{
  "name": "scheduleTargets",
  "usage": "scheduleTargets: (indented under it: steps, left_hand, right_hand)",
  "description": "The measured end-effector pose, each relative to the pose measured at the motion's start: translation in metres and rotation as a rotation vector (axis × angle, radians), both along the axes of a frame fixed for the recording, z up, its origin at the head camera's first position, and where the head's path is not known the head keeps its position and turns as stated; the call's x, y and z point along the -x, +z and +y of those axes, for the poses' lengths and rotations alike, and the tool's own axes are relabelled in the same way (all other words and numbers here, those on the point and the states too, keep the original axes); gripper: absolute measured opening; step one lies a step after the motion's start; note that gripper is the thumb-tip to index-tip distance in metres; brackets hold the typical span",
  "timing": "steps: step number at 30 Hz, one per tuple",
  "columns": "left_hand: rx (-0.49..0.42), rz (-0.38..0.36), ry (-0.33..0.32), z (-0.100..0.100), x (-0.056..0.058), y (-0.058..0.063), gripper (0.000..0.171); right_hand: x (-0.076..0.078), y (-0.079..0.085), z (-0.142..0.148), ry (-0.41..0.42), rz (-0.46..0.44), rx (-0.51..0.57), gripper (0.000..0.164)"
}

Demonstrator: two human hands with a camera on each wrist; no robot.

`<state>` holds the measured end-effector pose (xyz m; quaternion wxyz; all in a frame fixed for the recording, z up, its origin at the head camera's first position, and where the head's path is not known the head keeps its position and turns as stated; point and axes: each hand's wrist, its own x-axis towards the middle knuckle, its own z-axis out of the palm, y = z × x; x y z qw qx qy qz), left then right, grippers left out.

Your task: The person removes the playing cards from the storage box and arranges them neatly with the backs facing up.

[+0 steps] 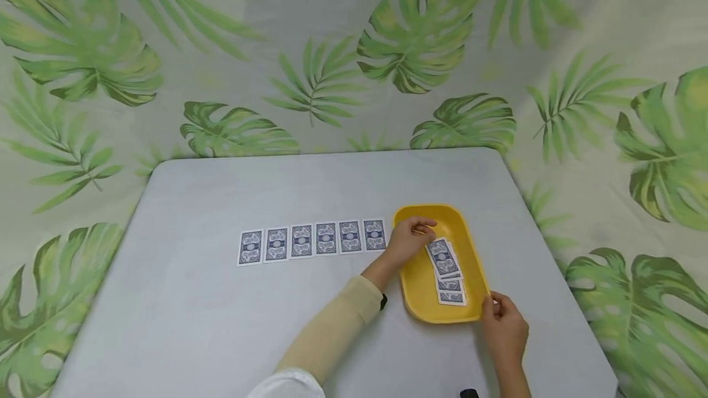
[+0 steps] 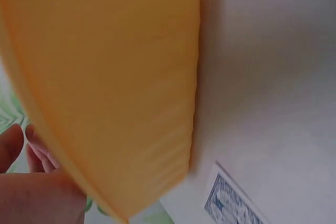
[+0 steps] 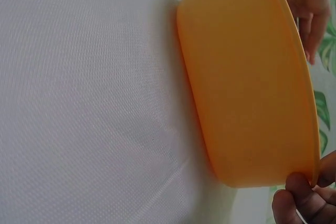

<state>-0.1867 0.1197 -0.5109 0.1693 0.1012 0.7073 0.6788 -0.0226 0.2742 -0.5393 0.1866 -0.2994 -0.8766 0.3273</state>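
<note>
A yellow tray [image 1: 423,300] stands on the table, with several blue-backed playing cards [image 1: 443,257] overlapping in a loose pile inside it. My left hand [image 1: 408,241] reaches over the tray's left rim, beside the top card. In the left wrist view its thumb and fingers [image 2: 44,153] are apart beyond the tray's rim, and nothing shows between them. My right hand [image 1: 504,327] pinches the rim at the near right corner; the right wrist view shows its fingers [image 3: 304,195] on the tray wall.
Left of the tray, several playing cards [image 1: 301,241] lie face down in a side-by-side row. The white tabletop [image 1: 221,324] meets a leaf-patterned cloth [image 1: 332,78] at its back and sides. A small black object [image 1: 469,394] shows at the near edge of view.
</note>
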Motion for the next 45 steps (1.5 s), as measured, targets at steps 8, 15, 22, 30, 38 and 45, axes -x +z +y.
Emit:
scheduleTargets:
  steps: [8, 15, 22, 30, 38, 45]
  left_hand:
    - [0.029, -0.078, 0.080, 0.022, 0.006, -0.020, 0.018]
    - [0.275, 0.005, 0.085, 0.036, 0.009, -0.036, 0.018]
    - [0.590, 0.114, 0.048, 0.039, 0.007, -0.038, 0.031]
    - [0.894, 0.190, -0.010, 0.042, 0.001, -0.031, 0.046]
    - [0.972, 0.186, -0.020, 0.046, 0.002, -0.036, 0.053]
    - [0.916, 0.189, -0.048, 0.044, 0.003, -0.036, 0.046]
  right_hand:
    - [0.002, -0.001, -0.003, 0.019, 0.023, -0.011, 0.024]
    - [0.000, -0.002, -0.001, 0.012, 0.030, -0.016, 0.022]
    - [-0.001, -0.001, -0.002, 0.014, 0.031, -0.012, 0.023]
    - [-0.001, 0.000, -0.002, 0.013, 0.035, -0.016, 0.023]
    - [-0.001, 0.001, -0.002, 0.019, 0.037, -0.019, 0.024]
    - [-0.001, 0.000, -0.002, 0.023, 0.057, -0.031, 0.022]
